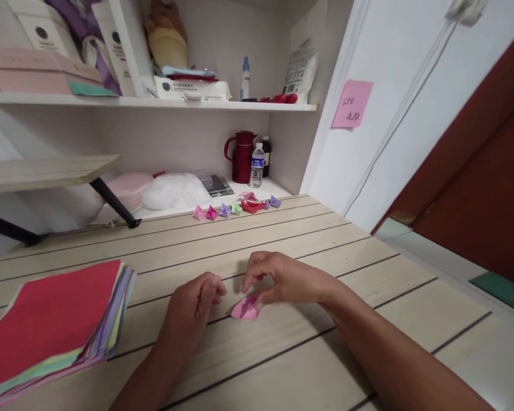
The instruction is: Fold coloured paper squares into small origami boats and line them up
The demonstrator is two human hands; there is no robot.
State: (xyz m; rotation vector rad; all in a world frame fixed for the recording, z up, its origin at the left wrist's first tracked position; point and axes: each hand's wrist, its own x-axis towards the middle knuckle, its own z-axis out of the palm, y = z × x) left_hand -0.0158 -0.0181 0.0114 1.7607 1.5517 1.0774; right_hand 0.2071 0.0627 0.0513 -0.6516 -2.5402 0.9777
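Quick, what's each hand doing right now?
Left hand: loosely closed, nothing visible in it.
Right hand: partly open, thumb at the pink folded paper; whether they touch can't be told.

The folded pink piece [244,309] before you looks like smooth, matt paper, as does your stack of sheets [60,319]. Your table [282,357] looks like smooth, dull-finished wood; you face a glossy jug [241,162] and a clear, shiny plastic bottle [256,174].

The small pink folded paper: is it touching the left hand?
Apart. The head view shows pale striped tabletop between the left hand and the pink folded paper.
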